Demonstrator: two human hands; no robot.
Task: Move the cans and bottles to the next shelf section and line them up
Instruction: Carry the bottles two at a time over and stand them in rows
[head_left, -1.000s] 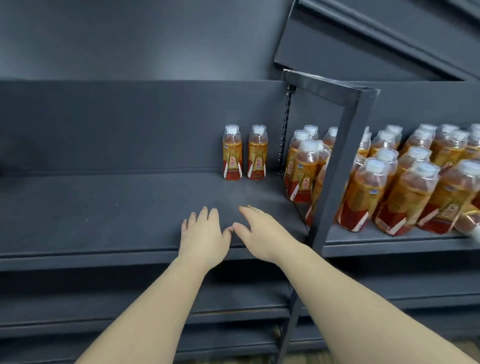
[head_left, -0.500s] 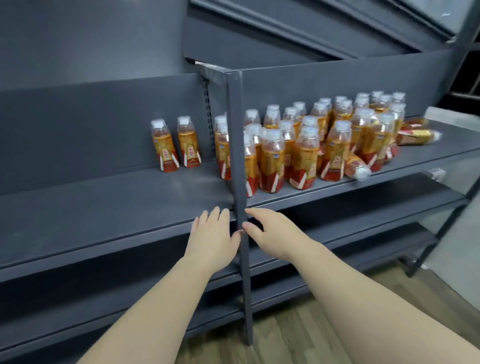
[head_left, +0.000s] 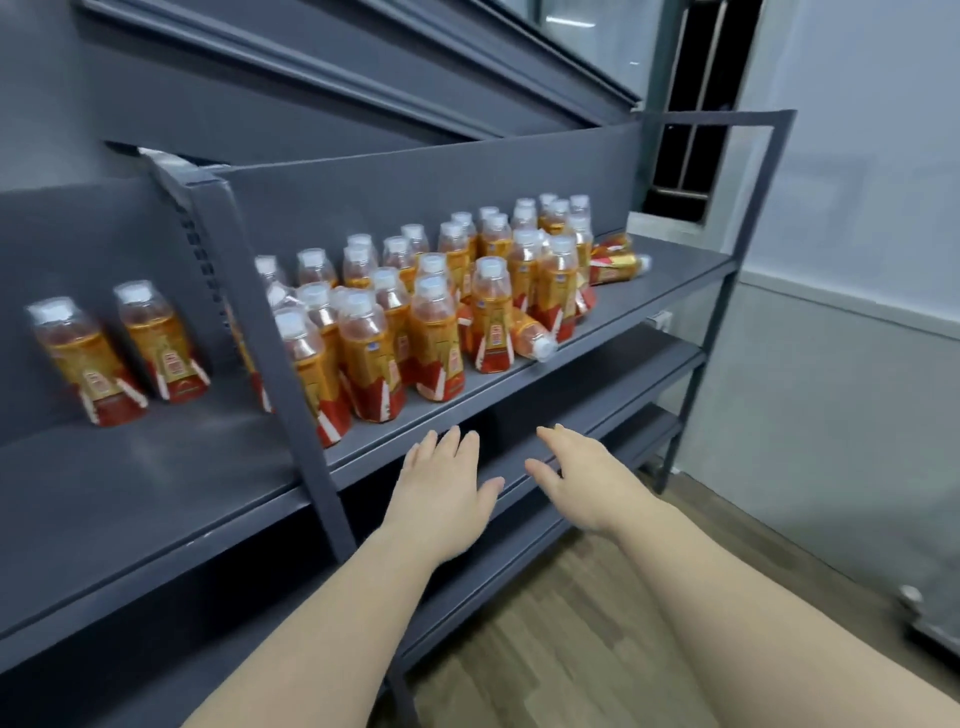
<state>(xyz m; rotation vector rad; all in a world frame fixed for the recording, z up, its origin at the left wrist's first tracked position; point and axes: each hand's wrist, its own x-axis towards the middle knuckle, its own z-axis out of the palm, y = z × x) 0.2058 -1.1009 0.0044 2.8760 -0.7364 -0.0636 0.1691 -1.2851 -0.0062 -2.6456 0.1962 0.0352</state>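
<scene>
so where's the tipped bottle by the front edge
Head view: tipped bottle lies in the right shelf section, beside the standing bottles' front right corner, cap outward.

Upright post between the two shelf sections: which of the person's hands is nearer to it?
Left. The left hand hovers just right of the upright post; the right hand is further right, beyond the left hand.

Grey shelf (head_left: 156, 499), two bottles (head_left: 161, 343) left, cluster (head_left: 436, 338) right, some seemingly toppled

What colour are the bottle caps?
White: the bottle caps show clearest in the head view.
</scene>
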